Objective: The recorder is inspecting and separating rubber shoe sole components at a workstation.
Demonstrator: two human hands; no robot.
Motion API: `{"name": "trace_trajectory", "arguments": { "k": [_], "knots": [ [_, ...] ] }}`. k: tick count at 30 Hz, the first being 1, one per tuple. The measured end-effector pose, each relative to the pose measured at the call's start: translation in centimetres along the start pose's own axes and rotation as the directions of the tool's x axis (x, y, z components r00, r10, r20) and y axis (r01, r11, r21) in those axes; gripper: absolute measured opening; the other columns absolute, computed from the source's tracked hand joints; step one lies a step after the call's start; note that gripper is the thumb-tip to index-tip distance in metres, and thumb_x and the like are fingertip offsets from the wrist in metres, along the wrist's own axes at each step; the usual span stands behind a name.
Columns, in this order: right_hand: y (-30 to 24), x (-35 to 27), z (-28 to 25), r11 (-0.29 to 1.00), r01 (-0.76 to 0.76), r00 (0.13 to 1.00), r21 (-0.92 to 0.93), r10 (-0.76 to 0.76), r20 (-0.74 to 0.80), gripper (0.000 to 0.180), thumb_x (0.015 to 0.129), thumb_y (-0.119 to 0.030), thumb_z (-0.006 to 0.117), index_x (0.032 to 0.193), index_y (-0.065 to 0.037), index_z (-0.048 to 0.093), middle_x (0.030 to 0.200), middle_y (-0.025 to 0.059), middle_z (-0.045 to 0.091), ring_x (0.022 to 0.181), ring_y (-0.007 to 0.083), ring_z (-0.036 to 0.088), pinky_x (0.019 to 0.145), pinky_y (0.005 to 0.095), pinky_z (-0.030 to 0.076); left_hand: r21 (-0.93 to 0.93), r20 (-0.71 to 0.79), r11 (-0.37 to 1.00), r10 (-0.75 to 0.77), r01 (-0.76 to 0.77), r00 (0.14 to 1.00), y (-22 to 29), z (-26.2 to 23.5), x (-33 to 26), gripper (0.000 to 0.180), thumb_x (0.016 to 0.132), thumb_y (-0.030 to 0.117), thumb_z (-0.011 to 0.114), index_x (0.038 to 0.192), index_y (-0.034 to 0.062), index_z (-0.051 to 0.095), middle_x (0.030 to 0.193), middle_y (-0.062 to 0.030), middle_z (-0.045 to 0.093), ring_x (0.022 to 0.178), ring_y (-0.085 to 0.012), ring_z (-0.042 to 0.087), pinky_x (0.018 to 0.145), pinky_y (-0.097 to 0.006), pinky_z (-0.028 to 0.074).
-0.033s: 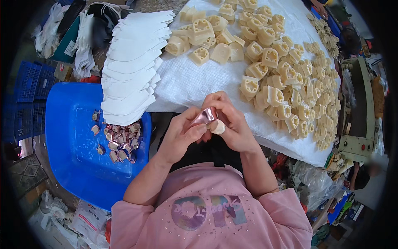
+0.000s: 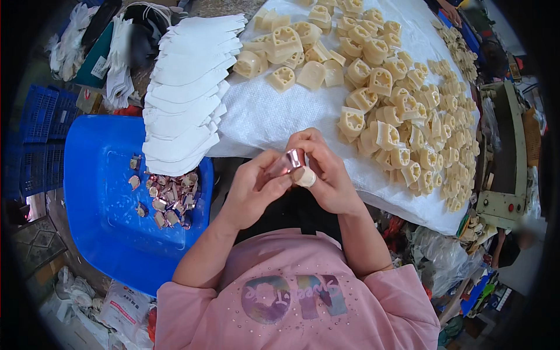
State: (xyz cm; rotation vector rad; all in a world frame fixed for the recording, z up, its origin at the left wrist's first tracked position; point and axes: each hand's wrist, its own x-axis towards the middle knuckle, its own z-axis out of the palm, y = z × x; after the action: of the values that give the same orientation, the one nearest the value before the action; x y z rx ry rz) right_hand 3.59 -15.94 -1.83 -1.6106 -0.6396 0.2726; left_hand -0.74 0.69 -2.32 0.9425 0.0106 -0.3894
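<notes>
In front of my body, both hands are closed around one small block covered in shiny pink metallic material [image 2: 284, 164], which looks like a shoe heel. My left hand [image 2: 252, 189] grips its left side, thumb pressed along the lower edge. My right hand [image 2: 328, 181] holds the other end, its fingers curled over the top; a beige wrap [image 2: 305, 177] covers its thumb tip. The fingers hide much of the block. Beyond my hands, bare cream plastic shoe heels [image 2: 381, 81] with holes in them lie heaped on a white woven cloth [image 2: 262, 116].
Fanned white sheets [image 2: 186, 76] overlap along the cloth's left side, reaching over a blue tub [image 2: 99, 233]. Several pink metallic-covered heels [image 2: 173, 198] lie in this tub. Blue crates [image 2: 44, 116] stand at far left; a green-grey machine [image 2: 501, 201] stands at right.
The pink metallic block has tilted slightly between my fingers, and my right thumb has shifted a little. Everything else stays as it was.
</notes>
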Motion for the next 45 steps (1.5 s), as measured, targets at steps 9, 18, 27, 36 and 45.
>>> {"name": "trace_trajectory", "arguments": {
  "k": [9, 18, 27, 36, 45],
  "knots": [
    [-1.0, 2.2, 0.7, 0.896, 0.136, 0.989, -0.423, -0.097, 0.112, 0.024, 0.079, -0.015, 0.063, 0.098, -0.005, 0.052, 0.089, 0.0112, 0.049, 0.085, 0.0282, 0.043, 0.076, 0.0364, 0.037, 0.177, -0.131, 0.941, 0.313, -0.288, 0.941, 0.7, -0.6, -0.9, 0.017, 0.084, 0.015, 0.064, 0.089, 0.0011, 0.055, 0.076, -0.0003, 0.054, 0.069, -0.0067, 0.045, 0.064, -0.021, 0.038],
    [-1.7, 8.2, 2.2, 0.844, 0.222, 0.971, -0.488, -0.238, 0.031, 0.035, 0.072, 0.003, 0.059, 0.106, -0.001, 0.054, 0.099, 0.0144, 0.050, 0.094, 0.0334, 0.046, 0.081, 0.0392, 0.040, 0.929, -0.240, 0.370, 0.608, -0.003, 0.757, 2.3, -6.3, -7.8, 0.018, 0.070, 0.002, 0.069, 0.085, 0.0018, 0.059, 0.073, -0.0081, 0.056, 0.067, -0.0195, 0.054, 0.062, -0.027, 0.043],
    [-1.1, 13.8, 2.7, 0.728, 0.256, 0.956, -0.636, -0.289, 0.054, 0.033, 0.068, 0.009, 0.053, 0.100, 0.002, 0.056, 0.103, 0.0158, 0.052, 0.097, 0.0328, 0.048, 0.086, 0.0390, 0.042, 0.986, -0.169, 0.146, 0.860, 0.085, 0.482, 5.1, -8.3, -6.4, 0.017, 0.070, -0.006, 0.062, 0.086, -0.0003, 0.063, 0.084, -0.0112, 0.058, 0.074, -0.0212, 0.056, 0.068, -0.031, 0.045],
    [-0.3, 18.5, 4.0, 0.411, 0.223, 0.954, -0.884, -0.278, 0.111, 0.018, 0.063, 0.008, 0.056, 0.080, 0.003, 0.056, 0.085, 0.0188, 0.057, 0.090, 0.0327, 0.052, 0.081, 0.0392, 0.043, 0.981, 0.187, -0.113, 0.755, -0.156, 0.629, 8.2, -5.8, 2.1, 0.030, 0.065, -0.002, 0.066, 0.094, 0.0044, 0.061, 0.097, -0.0104, 0.058, 0.093, -0.0284, 0.054, 0.081, -0.037, 0.042],
    [-1.6, 18.2, 4.8, 0.695, 0.220, 0.968, -0.684, -0.240, 0.068, 0.029, 0.064, 0.008, 0.054, 0.092, 0.002, 0.058, 0.088, 0.0161, 0.058, 0.089, 0.0330, 0.051, 0.080, 0.0403, 0.042, 0.964, 0.218, -0.261, 0.696, -0.041, 0.684, 6.9, -6.6, 3.2, 0.033, 0.065, 0.000, 0.066, 0.098, 0.0018, 0.059, 0.104, -0.0081, 0.058, 0.101, -0.0257, 0.053, 0.085, -0.038, 0.041]
  ]
}}
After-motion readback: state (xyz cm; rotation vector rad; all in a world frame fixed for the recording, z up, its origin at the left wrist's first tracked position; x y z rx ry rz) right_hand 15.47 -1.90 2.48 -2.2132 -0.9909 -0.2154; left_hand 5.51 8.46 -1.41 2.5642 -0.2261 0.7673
